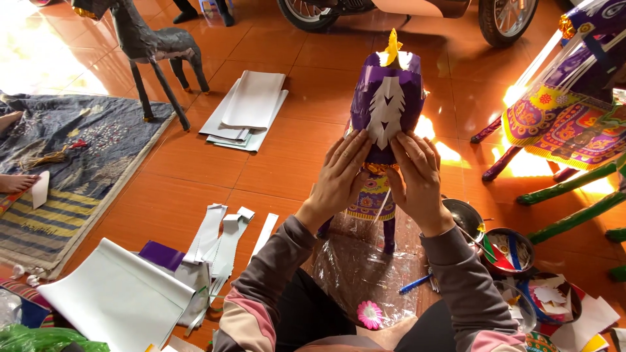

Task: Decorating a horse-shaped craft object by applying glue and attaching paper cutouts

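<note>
On orange tiled floor, crinkled clear plastic sheet [355, 267] nearest, left hand [339, 176] and right hand [417, 176] with fingers spread flat, pressing white jagged paper cutout [386, 112] onto purple paper horse figure [385, 98], figure's legs partly hidden, grey paper animal [153, 45] beyond, head cut off.

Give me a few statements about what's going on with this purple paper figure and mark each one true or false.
1. Both hands, left hand and right hand, touch the purple paper figure. True.
2. A white paper cutout lies on the figure's front. True.
3. The figure's top ornament is red. False: it is yellow.
4. A pink flower lies near the person's lap. True.
5. The grey paper animal lies flat on the rug. False: it stands upright on the tiled floor.
</note>
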